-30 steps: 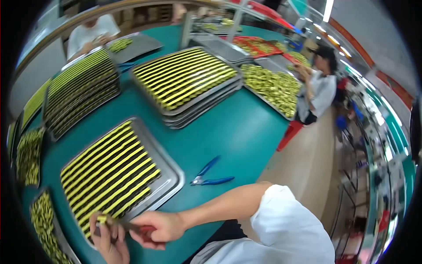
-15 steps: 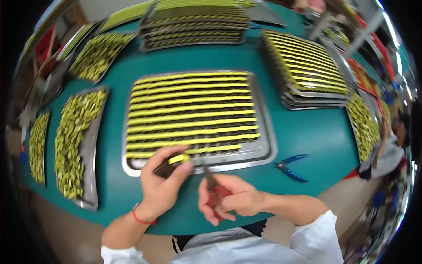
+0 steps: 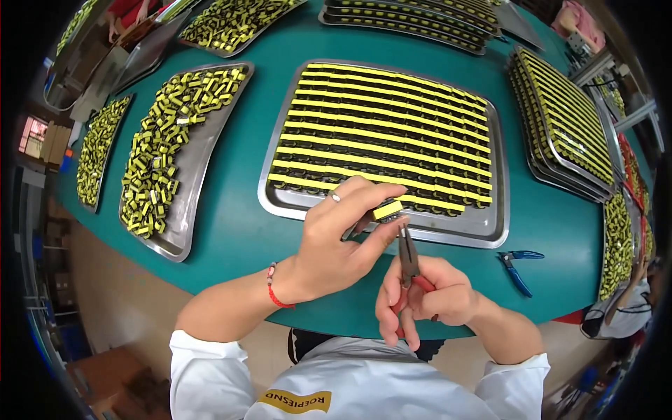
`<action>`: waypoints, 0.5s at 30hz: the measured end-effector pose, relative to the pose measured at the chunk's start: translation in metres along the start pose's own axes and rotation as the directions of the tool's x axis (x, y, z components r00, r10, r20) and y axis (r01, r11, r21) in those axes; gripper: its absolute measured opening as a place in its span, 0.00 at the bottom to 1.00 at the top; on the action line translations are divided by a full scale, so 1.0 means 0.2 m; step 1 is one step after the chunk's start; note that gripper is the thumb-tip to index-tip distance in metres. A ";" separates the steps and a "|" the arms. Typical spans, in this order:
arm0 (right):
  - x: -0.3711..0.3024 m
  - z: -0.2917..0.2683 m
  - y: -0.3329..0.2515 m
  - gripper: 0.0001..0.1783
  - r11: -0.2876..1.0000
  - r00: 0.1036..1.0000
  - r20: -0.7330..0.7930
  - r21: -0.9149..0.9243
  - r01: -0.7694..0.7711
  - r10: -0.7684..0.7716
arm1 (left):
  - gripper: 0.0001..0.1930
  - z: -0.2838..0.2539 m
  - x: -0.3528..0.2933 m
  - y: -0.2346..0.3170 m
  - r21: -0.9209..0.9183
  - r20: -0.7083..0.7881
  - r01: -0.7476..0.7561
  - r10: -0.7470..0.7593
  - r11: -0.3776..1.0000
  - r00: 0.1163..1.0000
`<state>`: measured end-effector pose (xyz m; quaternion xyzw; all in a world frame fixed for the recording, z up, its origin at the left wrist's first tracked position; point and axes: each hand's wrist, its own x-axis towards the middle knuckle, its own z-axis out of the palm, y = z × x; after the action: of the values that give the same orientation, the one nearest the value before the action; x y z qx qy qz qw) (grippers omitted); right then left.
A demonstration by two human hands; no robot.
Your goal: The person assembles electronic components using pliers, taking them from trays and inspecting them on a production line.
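Observation:
Over the near edge of a metal tray point(image 3: 500, 227), my left hand point(image 3: 329, 245) pinches a small yellow-topped black block point(image 3: 387, 210), apparently a wound electronic part, between thumb and fingers. My right hand point(image 3: 441, 294) is wrapped round the red handles of long-nose pliers point(image 3: 408, 260). Their narrow jaws point up, with the tips right beside the near end of the block and my left thumb; I cannot tell whether they grip it. Rows of similar yellow-topped blocks point(image 3: 392, 136) fill most of the tray behind my hands.
Blue-handled cutters point(image 3: 518, 269) lie on the green table point(image 3: 231, 273) to the right. At left, a curved-looking tray point(image 3: 192, 182) holds loose blocks. Stacked, filled trays point(image 3: 560, 119) stand at the right and far side. Another person's arm point(image 3: 637, 280) shows at the right edge.
The view has swung left, so everything sits farther right in the picture. The pliers' tips have come closer to the block in my left hand.

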<state>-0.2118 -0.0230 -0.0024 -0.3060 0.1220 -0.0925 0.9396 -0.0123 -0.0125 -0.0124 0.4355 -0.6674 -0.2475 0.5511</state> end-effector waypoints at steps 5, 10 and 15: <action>0.00 -0.04 0.05 0.18 0.996 0.997 -0.013 -0.043 0.079 -0.079 | 0.19 0.06 0.01 -0.03 0.119 0.037 -0.080 0.076 0.990 0.996; 0.13 -0.03 0.10 0.16 0.978 0.981 0.075 -0.094 0.186 -0.179 | 0.17 -0.03 -0.08 0.01 0.282 -0.044 0.038 -0.027 0.959 0.999; 0.07 -0.06 0.10 0.19 0.973 0.977 -0.047 -0.108 0.204 -0.210 | 0.13 0.04 -0.09 -0.02 0.238 0.004 0.100 -0.104 0.966 0.995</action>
<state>-0.1993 -0.0172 -0.0253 -0.3621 0.1212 -0.1923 0.9040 -0.0176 0.0008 -0.0269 0.5301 -0.6735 -0.1973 0.4760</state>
